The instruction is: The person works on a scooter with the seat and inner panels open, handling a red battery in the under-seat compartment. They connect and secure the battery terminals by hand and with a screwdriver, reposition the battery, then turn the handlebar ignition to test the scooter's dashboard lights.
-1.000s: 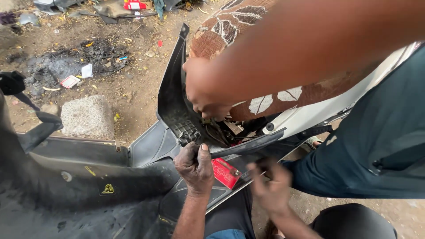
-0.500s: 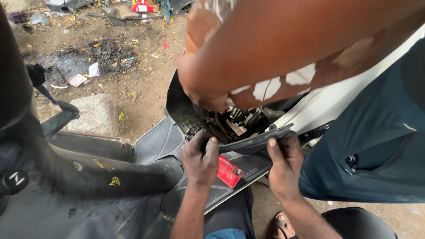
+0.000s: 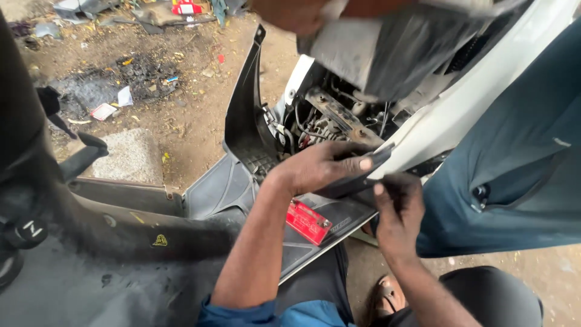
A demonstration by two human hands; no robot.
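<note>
Both hands grip a dark plastic panel strip (image 3: 363,175) just above the red battery (image 3: 307,221): left hand (image 3: 324,166) fingers clamped over it, right hand (image 3: 396,203) pinching underneath. Strip runs diagonally up-right.

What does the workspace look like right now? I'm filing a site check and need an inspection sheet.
Surface: scooter floorboard, dark and dusty.
Job's things: dark plastic panel strip, held at the opened body; red battery lying on the floorboard.
Clutter: paper scraps and litter on the dirt.
Hands: left hand grips the strip from above; right hand holds it from below.
Cables: wiring exposed inside the body.
Surroundings: bare dirt ground, concrete slab, another person's trouser leg close by.
</note>
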